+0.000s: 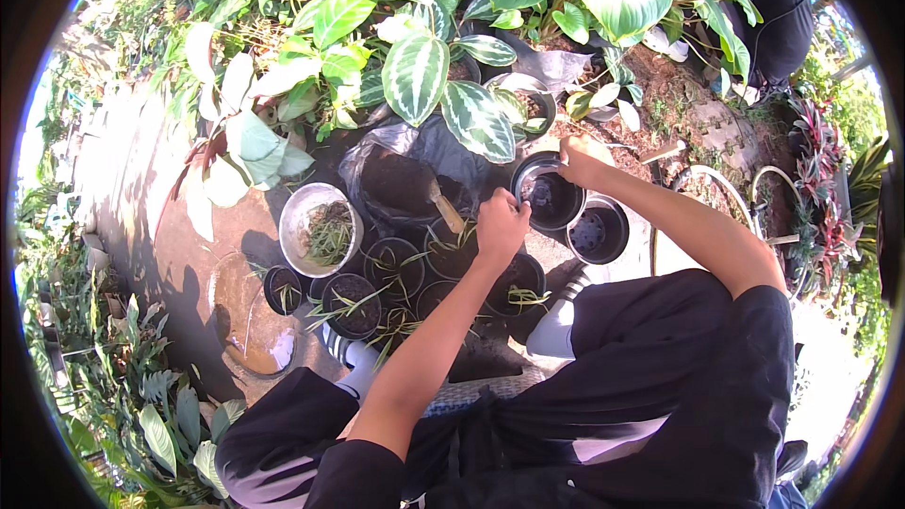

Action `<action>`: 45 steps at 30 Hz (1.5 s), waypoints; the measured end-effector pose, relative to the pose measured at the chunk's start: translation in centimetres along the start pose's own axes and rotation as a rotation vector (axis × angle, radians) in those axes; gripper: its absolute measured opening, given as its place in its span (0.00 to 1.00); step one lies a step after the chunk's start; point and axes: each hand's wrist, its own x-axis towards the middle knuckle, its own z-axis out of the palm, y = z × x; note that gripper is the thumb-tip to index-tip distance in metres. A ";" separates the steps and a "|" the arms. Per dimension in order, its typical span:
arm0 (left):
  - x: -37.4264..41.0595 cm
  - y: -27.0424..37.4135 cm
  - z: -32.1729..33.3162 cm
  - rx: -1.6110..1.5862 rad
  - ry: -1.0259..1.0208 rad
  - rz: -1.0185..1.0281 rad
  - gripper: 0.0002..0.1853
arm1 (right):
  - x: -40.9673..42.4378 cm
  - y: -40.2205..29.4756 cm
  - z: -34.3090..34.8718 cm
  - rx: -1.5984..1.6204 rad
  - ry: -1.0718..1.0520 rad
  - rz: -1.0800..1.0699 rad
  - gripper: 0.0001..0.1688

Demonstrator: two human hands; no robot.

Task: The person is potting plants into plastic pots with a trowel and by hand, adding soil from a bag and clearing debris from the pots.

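Observation:
My right hand point(585, 161) grips the far right rim of a black plastic plant pot point(555, 201), which has no soil in it. At its near left rim, my left hand point(502, 223) has its fingers curled against the edge. A second black pot point(599, 232) with drainage holes in its base stands just right of the held one. Left of my hands, a black plastic bag point(452, 134) holds dark soil point(396, 180). A trowel with a wooden handle point(447, 206) is stuck in that soil.
Several black pots with soil and narrow-leaved cuttings point(351, 304) stand between my feet. A whitish bucket point(322, 230) holds cut plants. Broad-leaved plants point(416, 78) crowd the far side. Another person point(774, 21) is at the upper right. A hose point(707, 173) lies at right.

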 end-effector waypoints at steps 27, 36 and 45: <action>-1.4 1.2 -32.0 -0.662 -0.528 -0.569 0.28 | 1.6 -25.3 -13.2 0.461 -0.635 -0.756 0.20; 0.9 -8.2 -37.2 -0.695 -0.004 -0.412 0.19 | 7.0 -29.8 -8.9 0.481 -0.738 -0.639 0.33; -0.4 -13.1 -35.0 -0.705 0.099 -0.518 0.19 | 7.1 -29.6 -4.4 0.485 -0.426 -0.607 0.20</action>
